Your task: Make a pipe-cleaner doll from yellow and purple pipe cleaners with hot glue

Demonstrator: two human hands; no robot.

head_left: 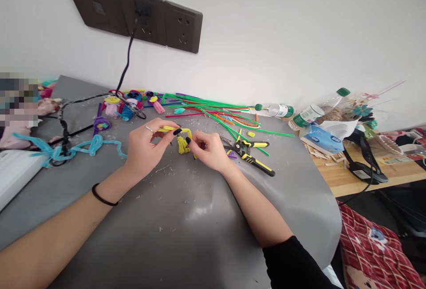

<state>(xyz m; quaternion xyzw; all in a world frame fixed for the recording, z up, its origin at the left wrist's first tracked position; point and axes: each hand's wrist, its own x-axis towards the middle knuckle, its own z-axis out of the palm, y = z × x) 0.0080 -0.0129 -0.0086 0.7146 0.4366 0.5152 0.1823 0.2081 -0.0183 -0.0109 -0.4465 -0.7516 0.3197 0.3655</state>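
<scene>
Above the grey table, my left hand (149, 141) pinches one stretch of a yellow pipe cleaner (187, 131) between thumb and fingers. The pipe cleaner bends over toward my right hand (209, 149), whose closed fingers grip its other part. A bundled yellow pipe-cleaner piece (182, 145) hangs between the two hands; how it joins the bent length is hard to make out. Just right of my right hand lie pliers (254, 158) with black and yellow handles. Beside them is a small yellow scrap (250, 134).
Green and other coloured pipe cleaners (206, 102) lie along the wall. Small pipe-cleaner figures (115, 106) and a light blue strand (95, 146) are at the left, near a black cable (124, 65). Bottles (308, 116) and a tissue pack (322, 139) stand at the right.
</scene>
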